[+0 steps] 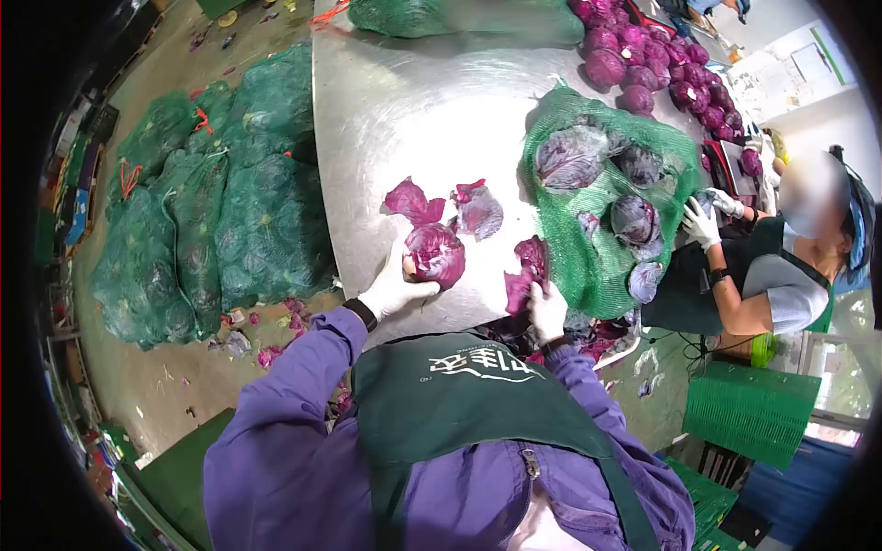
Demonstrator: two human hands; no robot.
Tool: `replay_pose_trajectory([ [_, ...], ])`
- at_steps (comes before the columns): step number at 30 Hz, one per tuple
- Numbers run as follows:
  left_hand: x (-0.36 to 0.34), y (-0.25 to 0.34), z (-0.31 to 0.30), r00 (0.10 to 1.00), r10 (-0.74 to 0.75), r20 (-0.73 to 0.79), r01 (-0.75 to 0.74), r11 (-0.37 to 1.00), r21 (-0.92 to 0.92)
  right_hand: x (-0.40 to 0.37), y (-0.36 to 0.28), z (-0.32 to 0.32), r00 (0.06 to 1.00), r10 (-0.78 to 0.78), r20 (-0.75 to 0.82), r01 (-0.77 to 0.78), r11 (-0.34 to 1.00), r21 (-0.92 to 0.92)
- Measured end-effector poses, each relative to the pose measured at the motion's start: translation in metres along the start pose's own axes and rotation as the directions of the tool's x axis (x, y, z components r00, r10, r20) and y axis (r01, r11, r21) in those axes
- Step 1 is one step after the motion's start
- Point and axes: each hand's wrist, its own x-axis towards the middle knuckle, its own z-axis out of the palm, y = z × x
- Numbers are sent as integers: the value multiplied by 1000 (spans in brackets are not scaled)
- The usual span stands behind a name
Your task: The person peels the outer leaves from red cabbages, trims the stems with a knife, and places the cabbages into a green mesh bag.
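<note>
My left hand [395,285], in a white glove, is wrapped round a red cabbage [435,256] above the metal table [404,101]. My right hand [548,312], gloved too, grips loose purple cabbage leaves [526,274] near the table's front edge. Beyond the cabbage lie a torn purple leaf [412,202] and a greyish outer leaf [479,213]. Right of them a green mesh bag [574,248] is spread on the table, with several dull, unpeeled cabbages [571,158] on or in it.
Shiny red cabbages [634,60] are heaped at the far right. Full green mesh sacks [266,220] stand on the floor at left. At right a co-worker [744,275] in white gloves works beside the table. Cabbage scraps [606,344] lie below the front edge, and green crates [753,413] stand lower right.
</note>
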Motion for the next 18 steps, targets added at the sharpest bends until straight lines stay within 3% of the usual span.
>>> replay_pose_trajectory([
  [1, -1, -1, 0, 1000, -3, -14, 3, 1000, -2, -6, 11, -6, 995, -63, -78, 59, 997, -49],
  [2, 0, -1, -1, 999, 17, -51, -7, 980, 200, -19, -5, -18, 979, -156, -129, 118, 958, -263],
  [3, 2, -2, 3, 997, 43, -71, -11, 919, 394, -24, -13, -20, 959, -228, -167, 204, 968, -149],
  [5, 1, 23, 32, 995, 73, -67, -24, 834, 551, -33, -57, -9, 977, -129, -167, 125, 992, -34],
  [7, 14, 4, 47, 945, 325, -34, -186, 621, 762, -36, -81, 13, 912, -410, -29, 411, 909, 64],
  [8, 15, 13, 58, 960, 264, -87, -129, 702, 700, -43, -104, 23, 943, -331, 29, 328, 942, 67],
  [9, 15, 16, 63, 961, 264, -78, -136, 700, 701, -48, -123, 33, 964, -250, 89, 244, 967, 66],
  [11, 16, 18, 69, 961, 275, -17, -145, 558, 817, -33, -104, 58, 901, -434, 24, 433, 891, -140],
  [12, 19, 6, 65, 908, 392, 147, -269, 277, 922, -18, -77, 67, 958, -257, 124, 233, 955, 183],
  [13, 19, 9, 64, 908, 395, 142, -265, 277, 923, -18, -83, 63, 957, -262, 128, 236, 954, 183],
  [15, 14, 14, 64, 955, 295, 17, -185, 552, 813, -25, -102, 48, 934, 1, 358, -170, 882, 440],
  [16, 19, 2, 62, 955, 295, 17, -185, 554, 812, -22, -96, 39, 909, -48, 413, -121, 919, 374],
  [17, 28, -21, 59, 972, 234, 19, -213, 847, 487, -20, -92, 34, 909, -49, 414, -121, 920, 373],
  [18, 30, -21, 59, 983, 179, 50, -182, 981, 71, -17, -85, 31, 937, -73, 343, -18, 966, 256],
])
